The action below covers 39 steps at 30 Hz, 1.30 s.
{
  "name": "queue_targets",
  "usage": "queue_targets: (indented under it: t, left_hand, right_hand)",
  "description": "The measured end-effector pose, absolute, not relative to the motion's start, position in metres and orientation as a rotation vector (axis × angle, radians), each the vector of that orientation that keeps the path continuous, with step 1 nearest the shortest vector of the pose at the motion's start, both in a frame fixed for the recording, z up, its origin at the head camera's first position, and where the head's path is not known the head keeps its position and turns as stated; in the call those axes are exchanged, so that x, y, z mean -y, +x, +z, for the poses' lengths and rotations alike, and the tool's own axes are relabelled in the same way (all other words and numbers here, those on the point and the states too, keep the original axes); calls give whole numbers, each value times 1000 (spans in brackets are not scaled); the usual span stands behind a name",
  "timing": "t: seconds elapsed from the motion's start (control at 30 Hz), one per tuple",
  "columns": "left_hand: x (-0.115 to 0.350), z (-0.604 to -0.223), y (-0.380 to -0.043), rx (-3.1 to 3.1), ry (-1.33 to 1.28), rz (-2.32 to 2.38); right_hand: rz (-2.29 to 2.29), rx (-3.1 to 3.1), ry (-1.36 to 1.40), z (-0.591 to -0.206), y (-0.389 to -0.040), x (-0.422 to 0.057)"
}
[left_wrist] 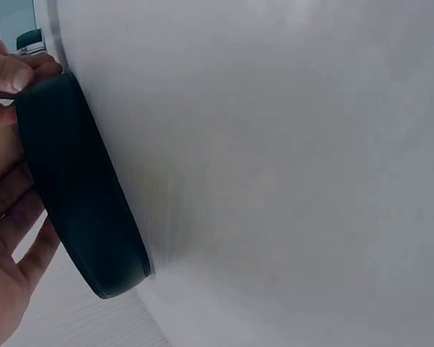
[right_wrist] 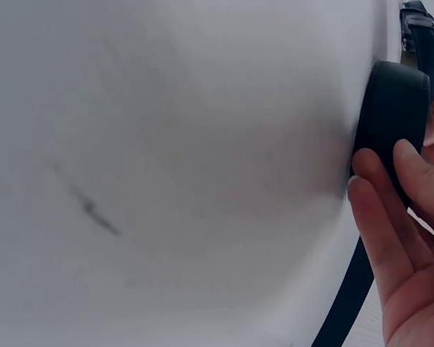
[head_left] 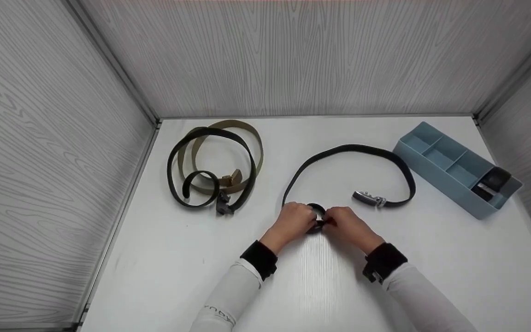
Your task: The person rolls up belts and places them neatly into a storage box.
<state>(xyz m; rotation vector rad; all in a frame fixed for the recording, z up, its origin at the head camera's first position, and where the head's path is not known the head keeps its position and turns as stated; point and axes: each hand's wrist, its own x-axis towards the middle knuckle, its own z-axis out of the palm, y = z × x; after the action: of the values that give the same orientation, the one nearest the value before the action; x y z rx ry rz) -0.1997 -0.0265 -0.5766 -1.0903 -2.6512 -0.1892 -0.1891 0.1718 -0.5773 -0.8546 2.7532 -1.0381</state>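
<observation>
A black belt lies in a wide arc on the white tabletop, its silver buckle on the right. Its other end is rolled into a small loop, which stands on edge between both hands. My left hand grips the loop's left side. On the opposite side, my right hand pinches the strap. In the right wrist view, thumb and fingers meet at the rolled strap. The left wrist view shows the broad outer face of the loop; fingers partly hide its inside.
To the left, a second black belt with a dark buckle overlaps a tan belt. A blue divided box stands at the right and holds a rolled black belt in its near compartment. Grey wood-grain panels enclose the table.
</observation>
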Motion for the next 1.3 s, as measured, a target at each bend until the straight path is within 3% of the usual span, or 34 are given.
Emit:
queue_targets:
  t: [0.2, 0.47, 0.73, 0.93, 1.07, 1.3]
  left_hand:
    - [23, -577, -198, 2708, -1035, -267]
    - [33, -567, -199, 2892, -1253, -558]
    - [43, -566, -196, 2769, -1266, -93]
    - [42, -569, -194, 2642, -1298, 5]
    - [44, -571, -194, 2625, -1285, 9]
    - [46, -574, -193, 2672, -1254, -11]
  right_hand:
    - [-1057, -2788, -898, -581, -188, -171]
    - [-1007, -2698, -964, -576, -194, -172]
    - [-966, -2694, -1040, -574, -196, -171]
    - [-884, -2729, -1044, -572, -194, -172]
    - [-746, -2884, -868, -563, -195, -185]
    - [-405, -3061, -220, -553, -201, -238]
